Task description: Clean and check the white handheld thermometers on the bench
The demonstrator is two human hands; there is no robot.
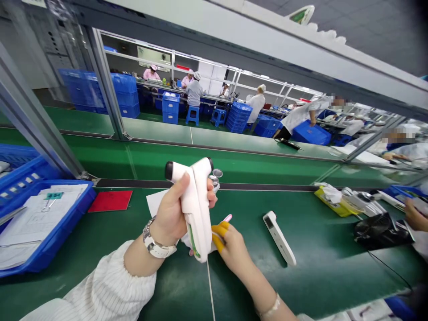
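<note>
Held upright in my left hand [172,211] are what look like two white forehead thermometers [197,200] pressed together, their black-tipped heads pointing apart. A green strip shows low on the handle. My right hand [230,247] wears yellow finger covers and is closed on a white cloth [216,244], partly hidden behind the thermometers. Just beyond those fingers, the tip of a pink pen-like stick [228,218] shows. Another white thermometer [280,240], with a small dark screen, lies on the green table to the right of my right hand.
A blue tray of papers [87,203] and a red booklet [110,201] are at the left. Small metal containers [216,177] stand behind my left hand. At the right are a yellow tray [329,203], a black bag [383,232] and another person's hand [416,214]. Metal posts frame the bench.
</note>
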